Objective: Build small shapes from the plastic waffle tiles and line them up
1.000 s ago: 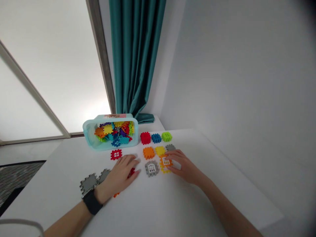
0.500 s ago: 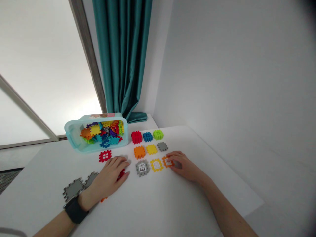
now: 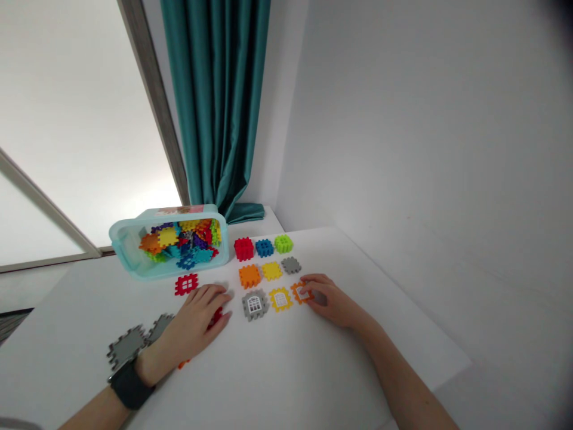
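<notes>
My right hand (image 3: pixel 329 300) rests on the white table (image 3: pixel 286 370), thumb and fingertips pinched on an orange window piece (image 3: pixel 298 292) lying flat. That piece ends a row with a yellow window piece (image 3: pixel 280 298) and a grey window piece (image 3: pixel 254 304). Behind them lie orange (image 3: pixel 249 275), yellow (image 3: pixel 271 270) and grey (image 3: pixel 290 264) tiles, then red (image 3: pixel 244 248), blue (image 3: pixel 264 247) and green (image 3: pixel 283 243) cubes. My left hand (image 3: pixel 197 316), with a black watch on its wrist, lies flat with fingers stretched over a red piece (image 3: pixel 217 316).
A pale blue tub (image 3: pixel 123 239) lies on its side, full of coloured pieces. A red grid piece (image 3: pixel 186 284) sits before it. Two grey flat pieces (image 3: pixel 128 345) lie left of my left wrist. A teal curtain (image 3: pixel 215 107) hangs behind; a white wall runs along the right.
My right hand slid the orange window piece off the yellow window piece to its right, so the yellow one now shows fully. My left hand stayed put. The view shifted slightly.
</notes>
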Demonstrator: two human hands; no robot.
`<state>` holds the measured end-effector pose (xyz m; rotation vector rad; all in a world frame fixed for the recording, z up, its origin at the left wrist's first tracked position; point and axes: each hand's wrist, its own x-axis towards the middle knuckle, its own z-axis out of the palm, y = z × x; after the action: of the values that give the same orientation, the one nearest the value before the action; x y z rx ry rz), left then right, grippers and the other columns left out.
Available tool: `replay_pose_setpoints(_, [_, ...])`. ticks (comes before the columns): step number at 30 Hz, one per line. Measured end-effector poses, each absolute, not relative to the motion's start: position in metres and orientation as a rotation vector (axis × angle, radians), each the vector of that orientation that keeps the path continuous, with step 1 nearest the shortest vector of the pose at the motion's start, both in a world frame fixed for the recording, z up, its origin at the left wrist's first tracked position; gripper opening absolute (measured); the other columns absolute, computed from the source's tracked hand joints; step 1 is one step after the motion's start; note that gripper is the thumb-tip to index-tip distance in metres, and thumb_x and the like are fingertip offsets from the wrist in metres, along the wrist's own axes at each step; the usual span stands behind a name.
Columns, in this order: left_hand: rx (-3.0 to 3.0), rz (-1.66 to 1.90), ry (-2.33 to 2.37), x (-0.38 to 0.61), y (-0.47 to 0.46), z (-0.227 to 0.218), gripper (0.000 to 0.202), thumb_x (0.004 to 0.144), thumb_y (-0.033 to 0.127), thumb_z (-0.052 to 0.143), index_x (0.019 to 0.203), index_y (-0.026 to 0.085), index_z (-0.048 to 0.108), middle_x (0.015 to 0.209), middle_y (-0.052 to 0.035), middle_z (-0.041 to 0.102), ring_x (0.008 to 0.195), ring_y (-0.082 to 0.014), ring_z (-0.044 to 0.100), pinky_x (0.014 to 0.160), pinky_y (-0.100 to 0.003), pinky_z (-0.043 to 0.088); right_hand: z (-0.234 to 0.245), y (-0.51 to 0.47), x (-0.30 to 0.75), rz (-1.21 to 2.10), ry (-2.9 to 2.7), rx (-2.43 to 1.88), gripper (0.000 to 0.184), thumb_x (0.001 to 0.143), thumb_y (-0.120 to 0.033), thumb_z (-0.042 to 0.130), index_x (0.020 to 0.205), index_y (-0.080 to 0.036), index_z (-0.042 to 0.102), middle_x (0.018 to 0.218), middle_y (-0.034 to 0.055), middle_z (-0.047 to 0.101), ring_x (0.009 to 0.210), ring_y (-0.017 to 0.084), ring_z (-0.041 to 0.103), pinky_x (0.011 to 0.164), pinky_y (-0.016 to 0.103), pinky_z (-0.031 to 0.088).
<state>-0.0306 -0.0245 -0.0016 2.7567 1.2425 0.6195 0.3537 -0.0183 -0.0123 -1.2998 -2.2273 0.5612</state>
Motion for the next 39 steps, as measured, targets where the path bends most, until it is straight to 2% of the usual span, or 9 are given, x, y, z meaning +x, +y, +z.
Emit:
replay_pose_setpoints(28, [2.752,0.657,1.239,-0.0306,-0.0251,-0.0029,0.026,0.095,0.033,0.053,0.117,0.024,0.063,0.122,-0.0089,0.065,0.115,-0.028,0.059,0.097,-0.044,0.05,-0.0145,-0.0168,0.3517,0.562,-2.195,-1.326,0.027,0.086,-0.012,0.063,0.109,-0.023,0.07,0.136,0.0109,0.061,0.128,0.026,0.056,0.113,0.052,0.043])
replay_pose_setpoints(39, [2.75,0.626,1.244,-0.0315,-0.0246,-0.0018,0.026,0.095,0.033,0.053,0.117,0.023,0.063,0.121,-0.0092,0.065,0.114,-0.0289,0.059,0.096,-0.045,0.05,-0.0133,-0.0199,0.3502,0.555,-2.205,-1.353,0.034,0.085,-0.011,0.061,0.115,-0.025,0.069,0.141,0.0102,0.057,0.132,0.026,0.053,0.115,0.053,0.042])
